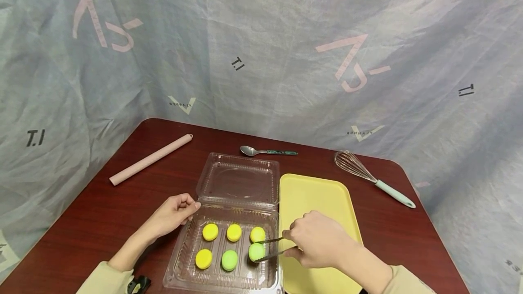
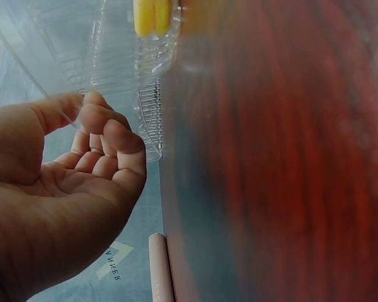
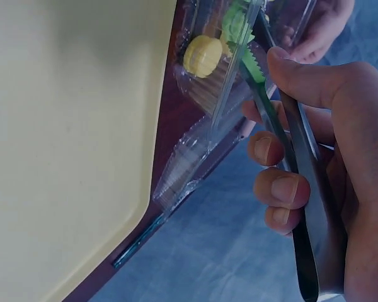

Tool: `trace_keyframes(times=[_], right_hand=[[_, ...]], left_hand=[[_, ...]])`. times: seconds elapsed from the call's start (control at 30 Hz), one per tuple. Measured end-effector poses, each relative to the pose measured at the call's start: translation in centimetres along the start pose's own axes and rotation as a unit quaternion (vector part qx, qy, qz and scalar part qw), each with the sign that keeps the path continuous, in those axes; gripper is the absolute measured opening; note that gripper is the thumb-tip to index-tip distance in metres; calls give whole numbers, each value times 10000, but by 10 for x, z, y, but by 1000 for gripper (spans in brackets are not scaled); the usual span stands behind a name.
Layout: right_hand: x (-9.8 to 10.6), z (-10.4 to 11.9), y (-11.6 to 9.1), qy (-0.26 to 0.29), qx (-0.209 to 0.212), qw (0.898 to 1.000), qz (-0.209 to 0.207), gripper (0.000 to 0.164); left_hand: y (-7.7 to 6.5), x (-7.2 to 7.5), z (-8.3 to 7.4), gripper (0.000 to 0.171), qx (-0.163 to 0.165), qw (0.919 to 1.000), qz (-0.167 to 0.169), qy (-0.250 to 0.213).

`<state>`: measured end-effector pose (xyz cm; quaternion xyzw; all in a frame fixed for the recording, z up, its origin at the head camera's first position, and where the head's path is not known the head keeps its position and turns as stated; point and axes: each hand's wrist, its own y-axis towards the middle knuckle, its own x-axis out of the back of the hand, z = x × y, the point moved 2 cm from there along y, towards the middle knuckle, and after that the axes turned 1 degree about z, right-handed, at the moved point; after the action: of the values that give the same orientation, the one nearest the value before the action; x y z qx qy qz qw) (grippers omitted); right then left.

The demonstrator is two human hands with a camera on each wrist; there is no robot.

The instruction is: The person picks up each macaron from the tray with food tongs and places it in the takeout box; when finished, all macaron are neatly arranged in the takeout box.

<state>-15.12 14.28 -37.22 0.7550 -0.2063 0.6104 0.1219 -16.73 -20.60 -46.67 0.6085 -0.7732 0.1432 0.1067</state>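
Observation:
My left hand (image 1: 173, 214) pinches the rim of a clear plastic clamshell box (image 1: 224, 214) between thumb and fingers at its left side. Inside the box sit several yellow macarons (image 1: 210, 232) and a green macaron (image 1: 229, 260). With curled fingers my right hand (image 1: 320, 239) grips metal tongs (image 3: 312, 207), reaching in over the box's right side. The tong tips stand on either side of a second green macaron (image 1: 257, 252) in the front right, close by a yellow one (image 1: 258, 234). The box's lid (image 1: 241, 180) lies folded back, away from me.
A yellow tray (image 1: 314, 194) adjoins the box on its right, under my right hand. Toward the table's far side lie a pink rolling pin (image 1: 151, 159), a spoon (image 1: 267, 151) and a whisk (image 1: 373, 179). Grey printed cloth (image 1: 261, 58) hangs behind the table.

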Motion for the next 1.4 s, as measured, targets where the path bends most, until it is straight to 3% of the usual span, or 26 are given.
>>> trace_keyframes(times=[0.33, 0.67, 1.4], right_hand=[[-1, 8, 2, 101, 6, 9999, 56, 30], [1, 14, 4, -163, -9, 9998, 89, 42], [5, 25, 13, -395, -282, 9984, 281, 51]], left_hand=[[1, 0, 2, 27, -101, 9999, -6, 74], [1, -1, 1, 27, -69, 10000, -22, 50], [0, 0, 0, 26, -51, 10000, 3, 73]])
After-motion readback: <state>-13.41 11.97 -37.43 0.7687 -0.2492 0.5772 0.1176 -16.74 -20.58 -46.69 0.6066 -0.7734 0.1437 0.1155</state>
